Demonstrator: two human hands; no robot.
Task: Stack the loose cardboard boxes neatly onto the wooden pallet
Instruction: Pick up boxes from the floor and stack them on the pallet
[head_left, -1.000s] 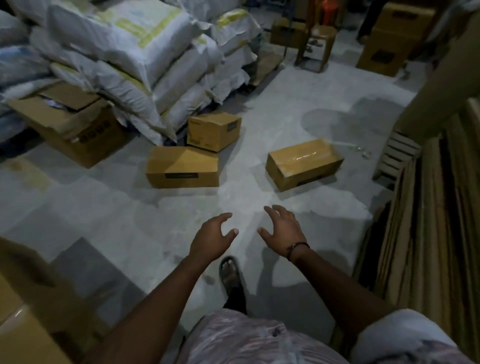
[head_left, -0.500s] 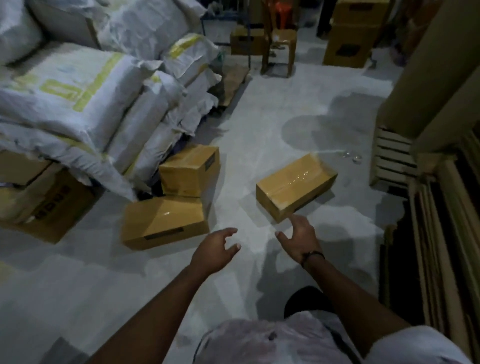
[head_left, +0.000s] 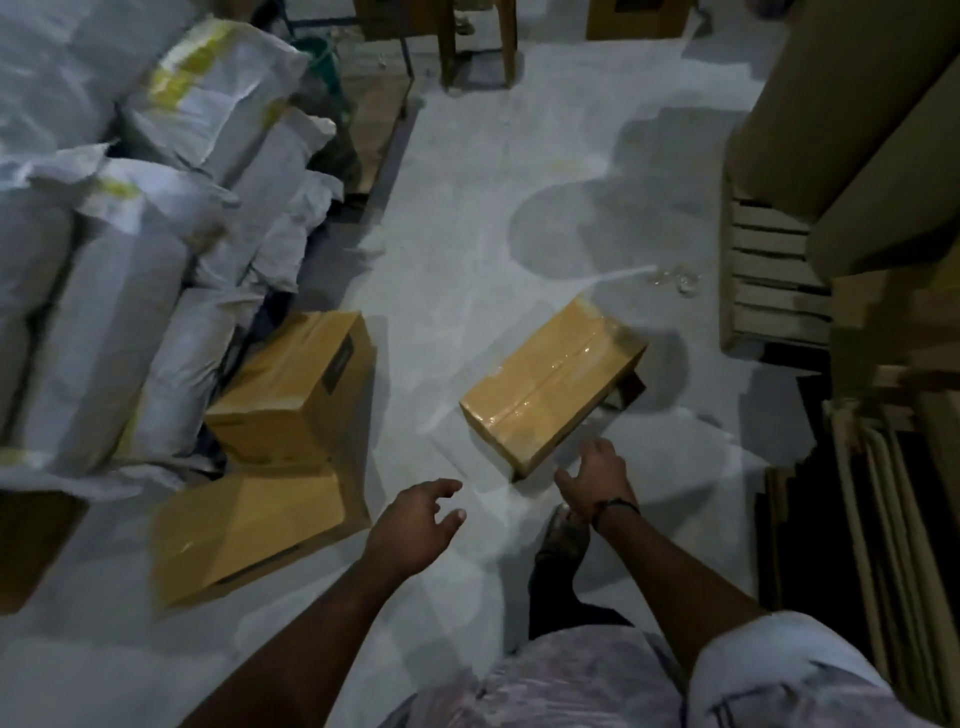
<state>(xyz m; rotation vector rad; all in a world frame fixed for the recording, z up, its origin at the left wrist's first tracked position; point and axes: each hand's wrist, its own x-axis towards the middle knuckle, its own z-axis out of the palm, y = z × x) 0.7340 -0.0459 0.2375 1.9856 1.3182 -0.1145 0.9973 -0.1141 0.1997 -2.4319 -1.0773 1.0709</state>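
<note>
A taped cardboard box (head_left: 553, 382) lies slantwise on the grey floor ahead of me. My right hand (head_left: 595, 478) reaches to its near right corner with fingers spread, empty, just short of the cardboard. My left hand (head_left: 415, 519) hovers open over the floor, to the left of the box and apart from it. Two more boxes lie at the left: one (head_left: 298, 387) against the sacks, another (head_left: 249, 530) in front of it. A wooden pallet (head_left: 769, 275) stands on edge at the right.
White sacks (head_left: 130, 234) are piled high along the left. Large cardboard rolls (head_left: 841, 130) lean at the right above the pallet, with flat sheets (head_left: 893, 519) stacked on edge beside me. Stool legs (head_left: 475, 41) and more boxes stand at the far end. My foot (head_left: 563, 535) is below the right hand.
I have stepped forward and bent lower, so the boxes appear larger and nearer. Both hands have moved toward the slanted box, the right one reaching its near corner.
</note>
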